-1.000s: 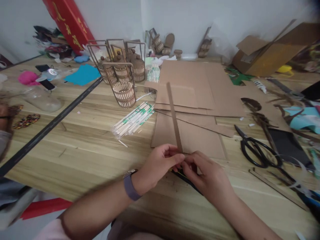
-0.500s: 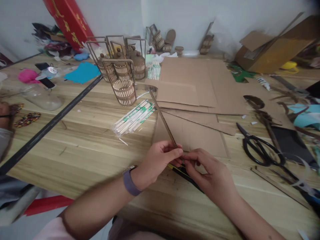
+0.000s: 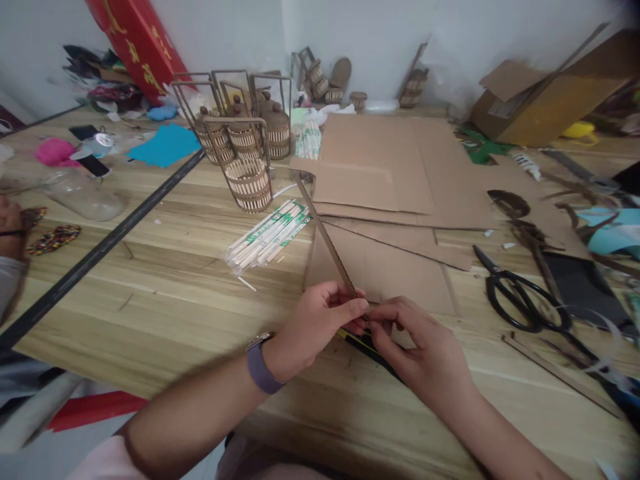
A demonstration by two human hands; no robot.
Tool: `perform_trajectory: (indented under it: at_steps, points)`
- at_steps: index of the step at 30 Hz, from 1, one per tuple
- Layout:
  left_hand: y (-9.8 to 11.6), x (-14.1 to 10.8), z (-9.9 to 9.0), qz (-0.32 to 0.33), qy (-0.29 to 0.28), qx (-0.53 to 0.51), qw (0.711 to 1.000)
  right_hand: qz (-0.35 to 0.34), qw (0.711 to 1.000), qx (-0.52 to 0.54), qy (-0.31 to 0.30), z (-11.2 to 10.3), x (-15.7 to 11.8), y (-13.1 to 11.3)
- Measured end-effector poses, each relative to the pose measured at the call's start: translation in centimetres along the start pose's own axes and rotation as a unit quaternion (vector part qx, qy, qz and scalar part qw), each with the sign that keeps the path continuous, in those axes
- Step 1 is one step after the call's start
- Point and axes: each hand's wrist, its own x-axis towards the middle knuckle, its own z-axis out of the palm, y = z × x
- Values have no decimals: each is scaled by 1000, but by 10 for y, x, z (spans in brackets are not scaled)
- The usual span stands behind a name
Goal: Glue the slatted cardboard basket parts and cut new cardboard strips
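Brown corrugated cardboard, cut into a narrow strip [image 3: 327, 240], slants away from me above the near edge of the tabletop [image 3: 150, 287], its far end leaning left toward the far edge, close to the open slatted basket [image 3: 249, 187]. My left grip [image 3: 345, 310] holds it near its lower end, thumb on top and fingers curled below. My right grip [image 3: 373, 320] pinches just beside that, thumb and forefinger closed on the near end; my fingertips hide the very tip.

I judge it very light, so the long free part should weigh little against my thumb. It looks fairly stiff along its length, but the ribbed core showing at its edge would crush or crease under a hard pinch. The dry paper face should not slip. I'd take it by its flat faces, near whichever part needs bending, with the two pinches close together so that it can't kink elsewhere.

Under my fingers, nearer the near edge, lies a black-and-yellow tool [image 3: 373, 350], mostly covered. Cardboard sheets [image 3: 377, 167] spread toward the far edge; black-handled scissors [image 3: 525, 300] lie toward the right edge.
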Motion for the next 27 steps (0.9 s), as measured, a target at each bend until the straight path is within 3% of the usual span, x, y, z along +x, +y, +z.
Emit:
perform_trajectory:
  at_steps: [16,27]
  points:
    - [-1,-1,1,0,0,-11,1000,-11,1000,8,11,-1,1,-1]
    - [0,-1,-1,-28,-49,-20,998,25,998,53,-18,-7,6,-4]
